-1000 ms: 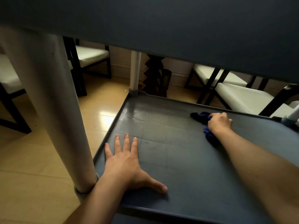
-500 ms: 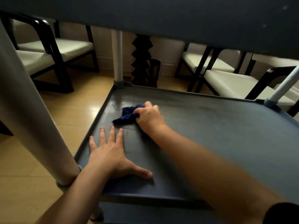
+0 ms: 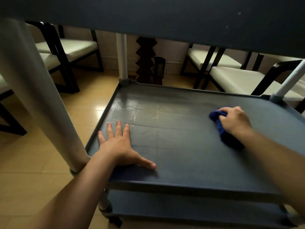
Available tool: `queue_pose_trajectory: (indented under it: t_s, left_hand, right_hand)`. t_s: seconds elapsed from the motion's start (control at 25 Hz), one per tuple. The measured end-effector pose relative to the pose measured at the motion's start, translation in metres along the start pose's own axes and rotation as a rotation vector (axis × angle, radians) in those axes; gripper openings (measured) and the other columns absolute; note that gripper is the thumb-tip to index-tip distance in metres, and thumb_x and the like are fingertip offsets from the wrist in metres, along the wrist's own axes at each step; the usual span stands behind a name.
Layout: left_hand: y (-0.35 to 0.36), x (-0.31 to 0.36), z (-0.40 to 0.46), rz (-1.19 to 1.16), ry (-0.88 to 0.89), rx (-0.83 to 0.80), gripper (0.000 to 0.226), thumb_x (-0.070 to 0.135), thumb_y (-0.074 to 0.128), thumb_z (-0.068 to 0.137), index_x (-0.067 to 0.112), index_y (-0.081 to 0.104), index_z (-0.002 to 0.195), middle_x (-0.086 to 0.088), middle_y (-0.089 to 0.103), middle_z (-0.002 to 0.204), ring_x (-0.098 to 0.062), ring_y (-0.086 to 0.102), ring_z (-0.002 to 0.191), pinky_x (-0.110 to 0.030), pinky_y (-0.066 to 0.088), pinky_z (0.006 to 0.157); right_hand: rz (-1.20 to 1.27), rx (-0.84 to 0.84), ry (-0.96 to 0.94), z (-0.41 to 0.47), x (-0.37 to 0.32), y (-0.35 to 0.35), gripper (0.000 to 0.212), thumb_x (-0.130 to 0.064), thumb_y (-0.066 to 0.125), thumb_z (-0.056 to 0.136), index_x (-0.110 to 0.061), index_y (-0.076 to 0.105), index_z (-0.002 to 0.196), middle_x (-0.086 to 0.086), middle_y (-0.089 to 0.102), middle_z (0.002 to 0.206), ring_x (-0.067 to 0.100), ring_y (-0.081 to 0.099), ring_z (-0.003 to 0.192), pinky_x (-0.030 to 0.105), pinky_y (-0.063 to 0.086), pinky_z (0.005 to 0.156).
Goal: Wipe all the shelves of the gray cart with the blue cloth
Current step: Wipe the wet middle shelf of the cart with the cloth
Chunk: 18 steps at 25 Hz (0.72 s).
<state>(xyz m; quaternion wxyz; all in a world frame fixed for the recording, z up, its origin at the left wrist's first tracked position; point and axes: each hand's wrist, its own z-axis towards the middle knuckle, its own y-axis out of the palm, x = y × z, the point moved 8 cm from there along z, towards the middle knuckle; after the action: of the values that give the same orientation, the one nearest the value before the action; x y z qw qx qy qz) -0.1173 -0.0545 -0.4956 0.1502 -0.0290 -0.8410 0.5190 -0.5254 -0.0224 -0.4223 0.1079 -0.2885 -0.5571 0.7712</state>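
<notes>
The gray cart's middle shelf [image 3: 181, 142] fills the view, with a raised rim. My right hand [image 3: 235, 120] is closed on the bunched blue cloth [image 3: 222, 128] and presses it on the shelf's right side. Flat on the near left part of the shelf lies my left hand [image 3: 118, 144], fingers spread, holding nothing. The underside of the shelf above [image 3: 165, 15] spans the top of the view. A lower shelf [image 3: 189, 207] shows below the near rim. Damp streaks shine at the far left of the middle shelf.
Pale cart posts stand at the near left [image 3: 38, 90], far left [image 3: 122, 57] and far right [image 3: 290, 80]. Dark-framed chairs with cream seats [image 3: 231, 76] stand behind and to the left [image 3: 71, 47]. A dark zigzag stand [image 3: 146, 60] is by the wall. The floor is wooden [image 3: 33, 162].
My right hand swept the blue cloth from the shelf's far left across to its right side. My left hand stayed flat on the near left. The camera shifted a little.
</notes>
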Motion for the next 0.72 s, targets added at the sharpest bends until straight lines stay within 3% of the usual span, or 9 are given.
queue_pose_trajectory:
  t_s: [0.16, 0.36, 0.44, 0.56, 0.72]
  left_hand:
    - [-0.003, 0.004, -0.005, -0.002, 0.001, -0.126, 0.196, 0.106, 0.057, 0.001, 0.027, -0.029, 0.159, -0.01, -0.041, 0.164, -0.04, -0.041, 0.146, -0.069, -0.02, 0.119]
    - [-0.002, -0.003, -0.006, 0.068, -0.023, -0.194, 0.18, 0.088, 0.085, 0.028, 0.033, -0.025, 0.159, -0.008, -0.043, 0.163, -0.041, -0.04, 0.147, -0.069, -0.02, 0.119]
    - [0.0, -0.004, -0.006, 0.056, -0.038, -0.187, 0.182, 0.088, 0.086, 0.026, 0.033, -0.024, 0.159, -0.006, -0.045, 0.162, -0.038, -0.042, 0.147, -0.066, -0.022, 0.119]
    - [0.0, -0.002, -0.006, 0.061, -0.032, -0.185, 0.19, 0.092, 0.081, 0.017, 0.03, -0.03, 0.157, -0.007, -0.043, 0.163, -0.038, -0.039, 0.148, -0.066, -0.02, 0.121]
    - [-0.002, 0.0, -0.012, 0.041, -0.013, -0.191, 0.19, 0.092, 0.079, 0.016, 0.03, -0.032, 0.156, -0.006, -0.043, 0.163, -0.036, -0.039, 0.148, -0.065, -0.021, 0.12]
  right_hand:
    - [0.28, -0.073, -0.222, -0.051, -0.12, 0.018, 0.031, -0.019, 0.059, 0.087, -0.026, 0.073, 0.114, 0.019, 0.065, 0.113, 0.036, 0.062, 0.107, 0.036, 0.049, 0.094]
    - [0.29, -0.169, -0.514, -0.159, -0.229, 0.051, 0.03, -0.029, 0.057, 0.091, -0.031, 0.069, 0.117, 0.013, 0.055, 0.109, 0.035, 0.054, 0.094, 0.041, 0.049, 0.089]
    - [0.186, -0.205, -0.572, -0.184, -0.227, 0.065, 0.028, -0.03, 0.054, 0.093, -0.029, 0.067, 0.118, 0.012, 0.051, 0.116, 0.032, 0.046, 0.093, 0.043, 0.049, 0.085]
    - [0.081, -0.201, -0.521, -0.165, -0.186, 0.064, 0.027, -0.031, 0.057, 0.091, -0.032, 0.068, 0.116, 0.01, 0.05, 0.117, 0.035, 0.048, 0.096, 0.038, 0.045, 0.087]
    - [-0.104, -0.158, -0.225, -0.09, -0.05, 0.03, 0.025, -0.031, 0.066, 0.086, -0.028, 0.074, 0.11, 0.019, 0.056, 0.108, 0.04, 0.063, 0.096, 0.036, 0.05, 0.084]
